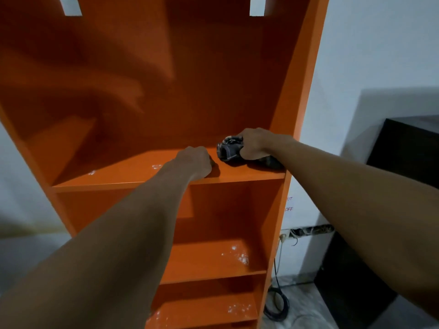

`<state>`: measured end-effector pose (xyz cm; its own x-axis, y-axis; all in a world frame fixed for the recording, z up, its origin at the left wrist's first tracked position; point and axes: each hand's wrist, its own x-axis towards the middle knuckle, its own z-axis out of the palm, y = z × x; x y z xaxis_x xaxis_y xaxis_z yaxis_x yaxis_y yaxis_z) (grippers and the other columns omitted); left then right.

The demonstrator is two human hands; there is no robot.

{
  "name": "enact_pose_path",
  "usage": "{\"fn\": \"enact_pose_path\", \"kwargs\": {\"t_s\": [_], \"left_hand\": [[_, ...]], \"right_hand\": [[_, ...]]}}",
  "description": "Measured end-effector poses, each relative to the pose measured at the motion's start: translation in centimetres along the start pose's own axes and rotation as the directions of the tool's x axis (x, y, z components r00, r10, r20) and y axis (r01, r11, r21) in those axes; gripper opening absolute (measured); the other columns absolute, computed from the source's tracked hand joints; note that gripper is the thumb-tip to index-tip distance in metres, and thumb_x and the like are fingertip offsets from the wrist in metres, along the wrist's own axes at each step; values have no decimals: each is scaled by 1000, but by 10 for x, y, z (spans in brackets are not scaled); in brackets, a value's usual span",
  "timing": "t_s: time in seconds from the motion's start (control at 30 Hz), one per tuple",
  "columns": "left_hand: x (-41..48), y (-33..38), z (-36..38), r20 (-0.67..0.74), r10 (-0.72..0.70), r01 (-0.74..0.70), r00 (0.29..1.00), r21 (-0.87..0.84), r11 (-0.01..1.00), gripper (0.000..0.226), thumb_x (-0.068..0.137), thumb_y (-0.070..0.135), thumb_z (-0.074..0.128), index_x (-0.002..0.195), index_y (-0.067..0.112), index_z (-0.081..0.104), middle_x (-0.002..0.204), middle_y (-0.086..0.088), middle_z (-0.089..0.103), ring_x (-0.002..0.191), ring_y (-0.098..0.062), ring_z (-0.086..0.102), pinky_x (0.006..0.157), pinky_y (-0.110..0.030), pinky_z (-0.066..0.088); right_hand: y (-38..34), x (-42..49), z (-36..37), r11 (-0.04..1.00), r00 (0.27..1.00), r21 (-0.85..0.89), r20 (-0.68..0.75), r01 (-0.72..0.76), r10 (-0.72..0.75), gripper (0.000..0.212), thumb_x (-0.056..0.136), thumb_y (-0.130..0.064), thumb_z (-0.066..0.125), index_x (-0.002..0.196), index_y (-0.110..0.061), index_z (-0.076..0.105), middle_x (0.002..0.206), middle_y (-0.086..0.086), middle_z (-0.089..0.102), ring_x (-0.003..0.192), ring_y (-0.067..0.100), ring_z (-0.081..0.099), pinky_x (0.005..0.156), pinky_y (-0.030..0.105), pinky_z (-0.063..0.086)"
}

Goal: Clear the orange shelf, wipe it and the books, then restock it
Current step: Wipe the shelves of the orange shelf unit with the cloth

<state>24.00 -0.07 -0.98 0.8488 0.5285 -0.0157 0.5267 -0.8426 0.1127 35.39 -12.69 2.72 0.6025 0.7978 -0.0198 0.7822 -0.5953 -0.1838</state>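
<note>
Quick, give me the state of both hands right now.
Left hand: closed in a fist, nothing visible in it, resting on the orange shelf.
Right hand: gripping the dark cloth.

Forearms bare to frame edge; left grip (194, 162), right grip (254, 144) bare too.

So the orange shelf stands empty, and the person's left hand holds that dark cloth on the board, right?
Not quite: the head view shows the right hand holding the dark cloth on a board of the orange shelf. The left hand rests beside it, curled, holding nothing. The boards in view do stand empty.
</note>
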Motion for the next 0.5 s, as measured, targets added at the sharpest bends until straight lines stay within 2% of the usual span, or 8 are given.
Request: {"fn": "enact_pose_path", "kwargs": {"t_s": [0.1,0.13,0.2,0.27,0.3,0.37,0.4,0.5], "left_hand": [[2,-2,2,40,-7,7,999,19,1000,39,105,22,31,137,19,53,140,-7,52,93,-24,53,77,-31,39],[2,-2,2,35,-7,6,999,16,1000,38,105,21,31,134,19,55,133,-7,56,89,-23,54,73,-30,40],[0,-1,1,18,-24,24,1000,-26,999,29,104,20,34,116,16,61,102,-7,62,69,-19,50,58,-29,38],[-5,1,0,11,-42,43,999,-68,997,24,102,15,38,86,14,56,77,-5,54,57,-18,42,50,-29,32],[-6,2,0,17,-50,51,999,-84,995,25,99,12,40,77,14,50,72,-5,51,56,-19,40,50,-29,31],[-9,5,-1,17,-44,46,999,-106,993,23,95,10,42,75,14,51,73,-4,53,58,-20,42,53,-31,34],[-11,5,-1,17,-34,35,999,-109,993,22,96,13,44,77,15,56,75,-4,56,60,-21,46,55,-32,37],[-10,3,0,35,-4,7,999,-80,997,27,98,18,46,74,17,58,85,-6,63,70,-23,51,66,-36,43]], "right_hand": [[2,-14,-3,1000,998,-11,-51,25,-26,51,91,-12,52,141,-21,45,100,5,55,89,24,55,72,35,45],[2,-21,-2,999,997,-19,-57,42,-43,48,90,-11,53,137,-20,49,100,5,58,88,24,57,71,34,46],[1,-41,0,995,994,-61,-65,85,-89,42,88,-7,55,128,-18,57,98,5,64,85,24,60,68,34,49],[0,-66,2,989,989,-96,-80,114,-122,32,86,-3,56,113,-18,62,88,3,65,76,20,59,61,30,48],[0,-80,2,987,988,-109,-77,121,-130,28,85,-1,56,103,-21,62,80,0,64,69,17,57,54,27,43],[2,-105,3,989,993,-102,-38,112,-116,24,84,1,55,89,-22,60,72,-1,61,62,16,56,48,26,39],[3,-114,4,993,995,-67,-1,96,-97,20,83,1,55,89,-17,62,74,2,64,65,19,60,49,29,46],[3,-125,0,998,998,20,24,54,-55,21,85,-2,52,101,-9,62,85,9,67,78,25,66,66,38,58]]}}
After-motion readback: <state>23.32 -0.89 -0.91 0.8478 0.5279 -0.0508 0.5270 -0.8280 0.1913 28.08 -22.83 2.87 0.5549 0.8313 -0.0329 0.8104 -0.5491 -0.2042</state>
